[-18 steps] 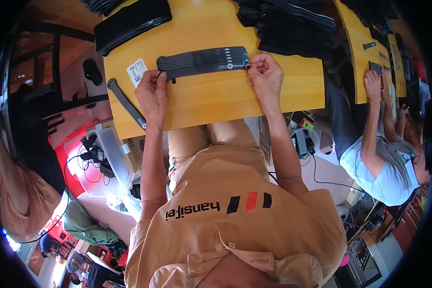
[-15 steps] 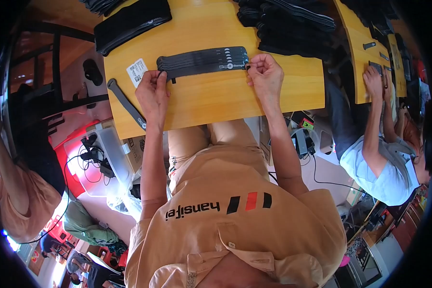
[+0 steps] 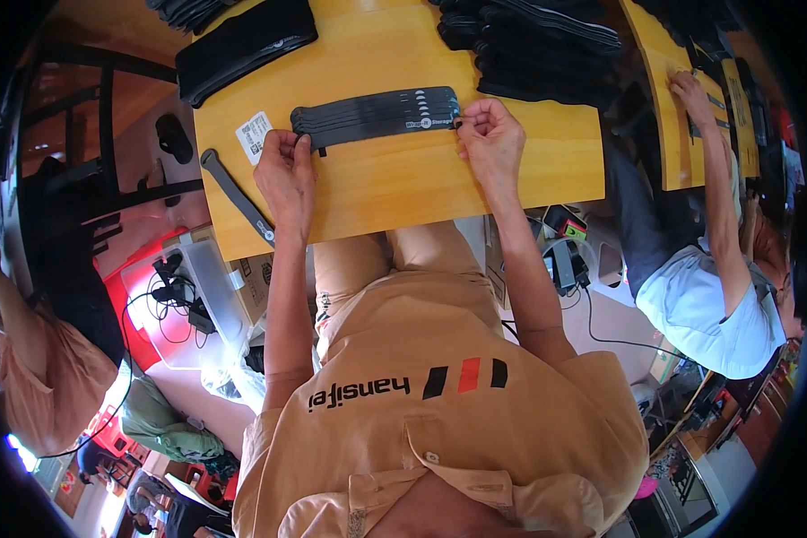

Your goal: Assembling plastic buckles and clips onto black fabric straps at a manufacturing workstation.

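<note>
A fanned row of several dark grey fabric straps [image 3: 368, 117] lies across the yellow wooden table [image 3: 394, 184], each strap overlapping its neighbour. Small white half-round prints line up near their right end. My left hand [image 3: 287, 175] is closed, thumb and fingers pinching the near strap's left end, where a short black tab sticks out. At the other end, my right hand [image 3: 495, 148] pinches the near strap's tip between thumb and forefinger. One single strap [image 3: 235, 193] lies apart at the table's left edge. Beside my left hand is a white printed label [image 3: 253, 133].
A folded black bundle [image 3: 247, 49] lies at the far left and piled black straps [image 3: 547, 54] at the far right. A clear plastic bin [image 3: 184, 305] with cables stands below left. On the right, a co-worker's hand [image 3: 690, 94] is over another table [image 3: 677, 161].
My hands hold nearly the same pinch, with the right one shifted very slightly left. The co-worker's arm on the right has reached farther forward over their table.
</note>
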A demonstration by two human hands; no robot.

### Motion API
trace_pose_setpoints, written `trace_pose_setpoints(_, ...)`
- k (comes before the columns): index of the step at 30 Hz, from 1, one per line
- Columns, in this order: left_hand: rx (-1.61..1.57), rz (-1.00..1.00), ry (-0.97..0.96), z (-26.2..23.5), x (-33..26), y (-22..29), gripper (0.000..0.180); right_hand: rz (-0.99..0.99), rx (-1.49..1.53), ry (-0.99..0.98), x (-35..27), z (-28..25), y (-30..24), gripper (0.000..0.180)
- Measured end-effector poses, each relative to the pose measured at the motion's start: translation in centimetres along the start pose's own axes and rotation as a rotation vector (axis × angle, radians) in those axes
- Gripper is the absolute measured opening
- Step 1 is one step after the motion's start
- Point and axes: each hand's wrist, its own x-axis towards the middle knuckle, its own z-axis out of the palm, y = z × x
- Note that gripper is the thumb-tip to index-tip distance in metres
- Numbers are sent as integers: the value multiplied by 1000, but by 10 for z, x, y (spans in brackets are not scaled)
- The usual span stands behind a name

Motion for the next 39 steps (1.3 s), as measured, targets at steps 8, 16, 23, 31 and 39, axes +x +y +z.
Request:
trace_pose_setpoints(8,111,124,47,-1,1,-4,15,-86,-125,27,-2,2,-2,10)
trace_pose_setpoints(16,71,80,83,-5,-1,-1,23,-115,-256,31,-2,2,-8,9)
trace_pose_setpoints(23,-75,200,138,-20,-17,-4,41,-250,-167,97,-13,-15,0,13)
trace_pose_setpoints(31,611,677,-176,17,-30,13,70,-695,-893,-226,-44,16,-8,56)
trace_pose_setpoints(39,704,677,-153,14,-23,-16,76,-670,-1014,-326,-43,15,-1,65)
